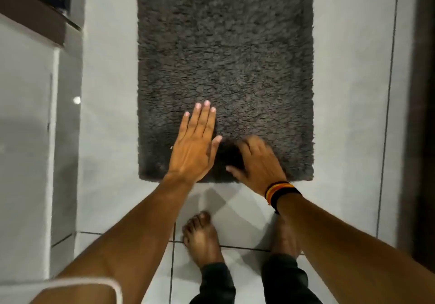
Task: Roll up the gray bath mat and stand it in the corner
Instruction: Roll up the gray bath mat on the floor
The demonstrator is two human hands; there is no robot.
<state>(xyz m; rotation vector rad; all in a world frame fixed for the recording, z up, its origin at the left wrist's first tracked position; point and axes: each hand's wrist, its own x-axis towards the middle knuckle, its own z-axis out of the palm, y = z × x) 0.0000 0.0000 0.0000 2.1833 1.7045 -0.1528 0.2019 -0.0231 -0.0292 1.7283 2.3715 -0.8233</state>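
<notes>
The floor (113,139) is laid in pale tiles with dark grout lines; one line runs lengthwise near its right edge, others cross beneath the person's feet. The gray bath mat (226,56) lies flat and fully unrolled on the floor, centred between a pale panel at the left and a dark upright edge at the right; its far end passes out of view at the top, its near edge lies just ahead of the feet. The pile is shaggy and dark gray. The left hand (194,148) is open, fingers straight and close together, palm down over the mat's near edge left of centre; whether it presses the pile cannot be determined. The right hand (257,162) sits just beside it over the same near edge, fingers curled downward into the pile, blurred; no raised fold of mat is visible in its grip. A striped wristband (280,192) of black, red and yellow circles the right wrist. Two bare feet (202,240) stand on the tiles, just short of the mat.
</notes>
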